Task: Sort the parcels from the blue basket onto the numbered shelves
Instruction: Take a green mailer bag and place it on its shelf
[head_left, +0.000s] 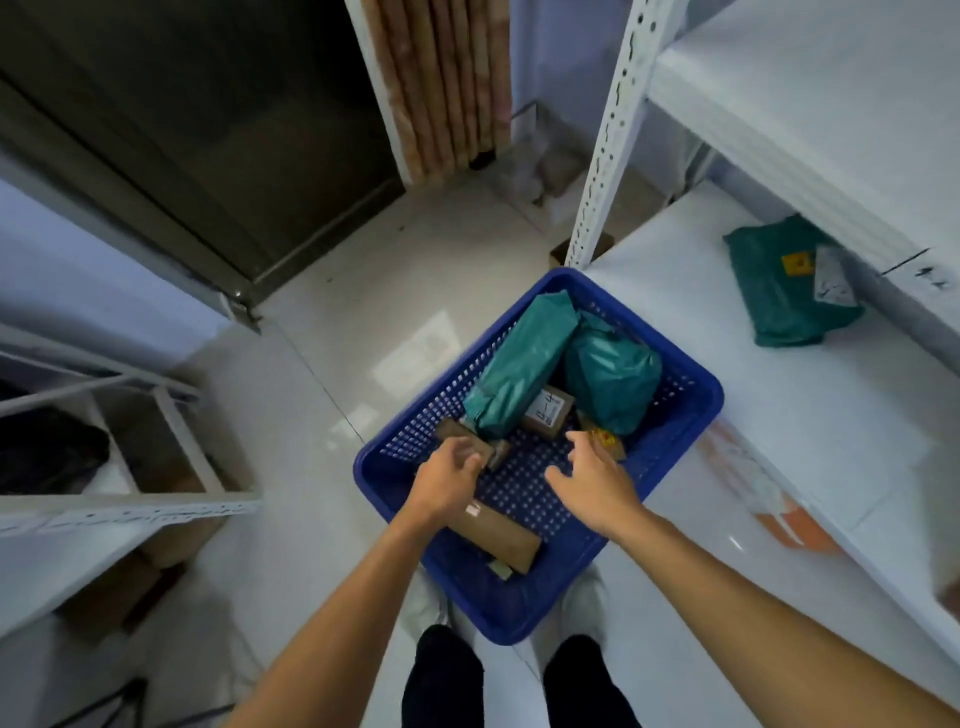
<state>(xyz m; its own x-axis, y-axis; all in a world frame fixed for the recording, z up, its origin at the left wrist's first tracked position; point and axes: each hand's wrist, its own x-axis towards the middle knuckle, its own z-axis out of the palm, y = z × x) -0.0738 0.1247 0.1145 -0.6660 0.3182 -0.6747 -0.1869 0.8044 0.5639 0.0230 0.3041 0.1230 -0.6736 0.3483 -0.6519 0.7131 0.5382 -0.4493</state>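
The blue basket (498, 618) stands on the floor, its far corner just beside the edge of the white shelf (701, 332). Inside are a long teal bag (519, 364), a rounder teal bag (613, 379), a labelled small box (548, 413) and a long brown box (498, 535) near the left wall. The L hand (447, 478) curls at a small brown box (462, 434); whether its grip closes on it, I cannot tell. The R hand (597, 483) hovers w/ fingers spread, grip holding nothing. One teal parcel (779, 291) lies on the shelf.

Blue basket (493, 613) on the floor (395, 291); green parcel (779, 301) on the shelf (701, 312).
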